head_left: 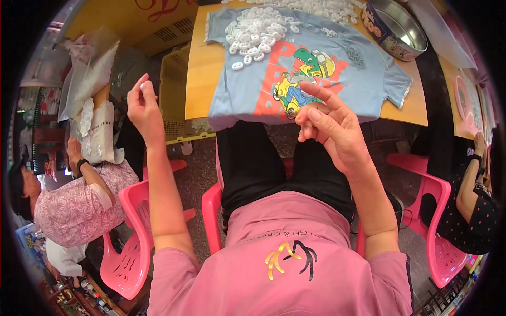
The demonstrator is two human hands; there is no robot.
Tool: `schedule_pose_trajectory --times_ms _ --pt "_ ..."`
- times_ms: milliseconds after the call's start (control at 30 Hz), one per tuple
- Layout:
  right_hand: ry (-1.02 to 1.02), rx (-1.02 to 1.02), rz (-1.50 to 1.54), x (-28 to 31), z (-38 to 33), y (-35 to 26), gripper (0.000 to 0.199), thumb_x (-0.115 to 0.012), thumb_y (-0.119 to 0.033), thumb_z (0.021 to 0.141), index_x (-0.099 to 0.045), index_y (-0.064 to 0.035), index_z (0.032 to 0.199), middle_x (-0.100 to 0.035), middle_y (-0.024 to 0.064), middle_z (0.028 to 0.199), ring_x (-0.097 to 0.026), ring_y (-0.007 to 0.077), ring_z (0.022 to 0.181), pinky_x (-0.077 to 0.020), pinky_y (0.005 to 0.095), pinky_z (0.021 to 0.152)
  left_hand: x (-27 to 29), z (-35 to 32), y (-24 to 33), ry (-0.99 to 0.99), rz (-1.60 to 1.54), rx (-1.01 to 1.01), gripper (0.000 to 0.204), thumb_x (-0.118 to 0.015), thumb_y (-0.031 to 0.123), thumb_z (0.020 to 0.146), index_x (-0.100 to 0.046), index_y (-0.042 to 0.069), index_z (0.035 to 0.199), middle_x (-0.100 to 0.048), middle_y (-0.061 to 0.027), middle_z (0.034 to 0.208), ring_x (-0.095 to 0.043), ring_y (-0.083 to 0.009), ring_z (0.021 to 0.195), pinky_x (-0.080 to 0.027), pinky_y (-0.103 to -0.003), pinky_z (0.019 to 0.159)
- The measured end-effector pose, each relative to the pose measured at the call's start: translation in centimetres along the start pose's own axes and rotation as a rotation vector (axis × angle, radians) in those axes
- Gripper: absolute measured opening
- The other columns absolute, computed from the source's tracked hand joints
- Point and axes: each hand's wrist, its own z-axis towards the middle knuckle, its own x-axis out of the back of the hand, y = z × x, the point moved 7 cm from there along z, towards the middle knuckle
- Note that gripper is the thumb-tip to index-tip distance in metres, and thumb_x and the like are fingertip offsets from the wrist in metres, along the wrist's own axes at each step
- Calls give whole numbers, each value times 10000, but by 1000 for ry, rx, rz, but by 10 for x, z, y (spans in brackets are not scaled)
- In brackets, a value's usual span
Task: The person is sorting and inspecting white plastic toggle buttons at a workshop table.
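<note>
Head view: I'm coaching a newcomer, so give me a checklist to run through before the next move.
1. Light-blue printed fabric T-shirt wholly on the yellow wooden tabletop: not ok, its near edge hangs over.
2. Small white oval plastic pieces heaped on the shirt: ok.
3. Small grey heap apart from them: ok.
4. Left hand pinching something small and white: ok.
5. Right hand empty: cannot tell.

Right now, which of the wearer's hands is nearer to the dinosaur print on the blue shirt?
Right. The right hand is at the lower right of the dinosaur print, partly overlapping it in view; the left hand is well left, beyond the table's edge.
</note>
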Motion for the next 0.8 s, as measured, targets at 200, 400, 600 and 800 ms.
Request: schedule_pose_trajectory --times_ms 200,400,600,800 --pt "67 21 -63 11 6 2 468 -605 -132 970 -464 22 1389 -639 85 949 -591 99 754 -541 287 743 -15 4 -26 -162 421 -260 259 -667 180 913 -686 46 1134 -626 -124 1147 -575 -264 1111 -445 -358 971" --pt "89 7 -38 19 7 4 376 -601 -132 974 -547 21 1314 -647 75 945 -593 98 759 -539 282 747 -85 -32 58 -382 275 -419 151 -663 92 877 -695 39 1014 -637 -111 1010 -581 -291 989 -467 -376 873" --pt "123 52 -65 31 9 -7 317 -599 -132 977 -593 15 1258 -659 64 951 -604 94 767 -530 263 746 -132 -48 81 -523 393 -667 144 -690 93 828 -685 43 963 -616 -109 939 -564 -308 949 -459 -405 842" --pt "245 199 -336 57 23 -55 273 -593 -118 975 -625 27 1204 -673 57 953 -610 85 788 -512 238 736 -153 -50 71 -640 352 -504 113 -678 89 835 -671 38 935 -607 -107 914 -580 -312 932 -469 -417 797"
